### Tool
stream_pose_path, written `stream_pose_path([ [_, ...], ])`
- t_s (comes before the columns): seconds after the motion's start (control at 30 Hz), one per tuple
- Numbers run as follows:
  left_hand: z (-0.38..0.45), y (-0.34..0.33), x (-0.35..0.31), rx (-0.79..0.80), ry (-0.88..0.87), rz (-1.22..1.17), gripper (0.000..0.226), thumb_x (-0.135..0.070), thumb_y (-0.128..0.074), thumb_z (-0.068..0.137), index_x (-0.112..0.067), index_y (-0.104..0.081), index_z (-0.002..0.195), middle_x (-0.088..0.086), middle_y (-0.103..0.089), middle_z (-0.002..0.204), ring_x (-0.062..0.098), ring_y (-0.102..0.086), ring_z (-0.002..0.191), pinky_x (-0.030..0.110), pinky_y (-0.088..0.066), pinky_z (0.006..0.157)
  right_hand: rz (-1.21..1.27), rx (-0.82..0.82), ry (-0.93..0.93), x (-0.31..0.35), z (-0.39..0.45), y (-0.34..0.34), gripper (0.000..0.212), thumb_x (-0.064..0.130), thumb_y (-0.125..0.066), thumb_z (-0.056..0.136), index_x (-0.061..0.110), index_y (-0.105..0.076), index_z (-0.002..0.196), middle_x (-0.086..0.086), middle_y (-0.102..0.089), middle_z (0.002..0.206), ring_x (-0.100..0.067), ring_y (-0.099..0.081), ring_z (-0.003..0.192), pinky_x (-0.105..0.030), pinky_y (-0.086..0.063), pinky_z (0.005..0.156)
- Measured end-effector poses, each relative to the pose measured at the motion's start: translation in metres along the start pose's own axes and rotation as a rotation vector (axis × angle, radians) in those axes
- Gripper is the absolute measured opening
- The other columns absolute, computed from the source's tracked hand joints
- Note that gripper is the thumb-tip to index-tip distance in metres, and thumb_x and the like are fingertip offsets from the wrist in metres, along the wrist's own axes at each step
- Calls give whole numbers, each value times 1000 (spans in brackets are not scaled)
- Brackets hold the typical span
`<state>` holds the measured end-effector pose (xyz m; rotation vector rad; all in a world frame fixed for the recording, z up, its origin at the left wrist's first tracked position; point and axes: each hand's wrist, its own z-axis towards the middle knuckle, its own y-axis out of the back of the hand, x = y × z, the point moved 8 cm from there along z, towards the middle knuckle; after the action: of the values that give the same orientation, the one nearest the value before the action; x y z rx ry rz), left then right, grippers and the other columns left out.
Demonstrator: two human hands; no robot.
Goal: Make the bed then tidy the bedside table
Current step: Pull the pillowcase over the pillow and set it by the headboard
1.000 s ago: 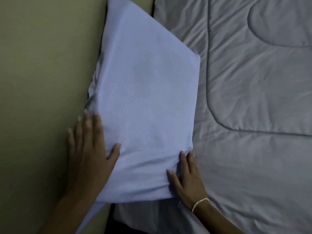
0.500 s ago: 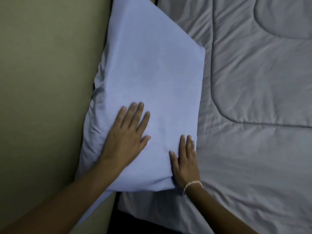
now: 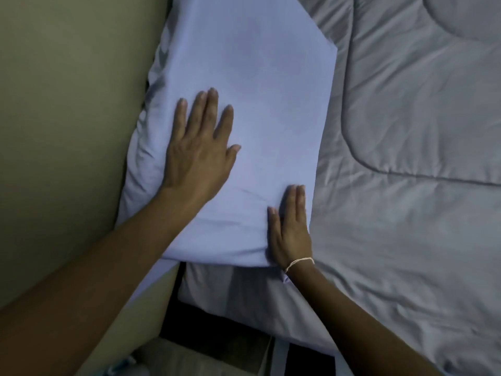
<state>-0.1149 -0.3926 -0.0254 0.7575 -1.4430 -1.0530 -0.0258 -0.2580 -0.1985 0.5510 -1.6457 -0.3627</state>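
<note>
While both flat-fingered grips, left hand (image 3: 199, 156) & right hand (image 3: 291, 229), press it, smooth pillow (image 3: 252, 85) seems soft.

left hand (image 3: 199, 156), right hand (image 3: 291, 232), flat on pillow (image 3: 260, 77)

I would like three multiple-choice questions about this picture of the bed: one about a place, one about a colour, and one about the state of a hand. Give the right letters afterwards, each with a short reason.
1. Where does the pillow lie?
A. between the wall and the grey quilt
B. on the floor
C. in the middle of the quilt

2. What colour is the pillowcase?
A. red
B. light blue
C. black

3. How does the left hand meet the pillow?
A. it grips a corner in a fist
B. it hangs above without touching
C. it rests flat with straight fingers

Answers:
1 A: the wall is on its left, the quilt on its right.
2 B: the fabric is pale blue.
3 C: palm and fingers lie spread on the top; the right hand lies flat at the near corner.
</note>
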Motion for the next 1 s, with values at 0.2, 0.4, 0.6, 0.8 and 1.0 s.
stream_pose_path([
  [0.2, -51, -11, -16, 25, -24, 48, 65, -42, -44, 94, -9, -26, 147, 20, -18, 155, 35, -17, 144, 51, -9, 118, -143, 141, 54, -18, -30, -9, 79, 67, -1, 89, 17, 6, 150, 2, 9, 158, -13, 4, 147, -30, -2, 119],
  [0.4, -85, -9, -38, 228, 81, -13, 71, -43, -55, 87, -12, -31, 146, 18, -20, 155, 33, -18, 144, 50, -12, 116, -379, 409, 93, -29, -43, 19, 95, 75, 15, 77, 15, 9, 151, -1, 12, 158, -25, 7, 148, -31, 5, 118],
  [0.6, -93, 43, -58, 374, 219, -205, 62, -41, -38, 98, -17, -14, 151, 13, -1, 159, 29, -3, 146, 49, 4, 116, -515, 458, 59, 9, -41, 109, 70, 56, -25, 97, 23, 3, 153, -6, 4, 161, -30, 3, 148, -42, -8, 120],
  [0.8, -112, 137, -64, 162, 354, -394, 44, -27, -68, 83, -15, -59, 125, 15, -49, 140, 31, -57, 116, 57, -28, 108, -640, 430, 112, 53, -41, 213, 66, 52, -36, 96, 29, -9, 152, -4, -11, 161, -26, -12, 147, -47, -20, 117],
  [1.0, -160, 195, -53, 158, 609, -555, 42, -25, -45, 96, -15, -45, 136, 8, -39, 147, 31, -48, 122, 40, -40, 98, -679, 342, 235, 108, -53, 280, 64, 47, -41, 95, 26, -17, 150, -6, -17, 159, -29, -14, 147, -45, -23, 117],
])
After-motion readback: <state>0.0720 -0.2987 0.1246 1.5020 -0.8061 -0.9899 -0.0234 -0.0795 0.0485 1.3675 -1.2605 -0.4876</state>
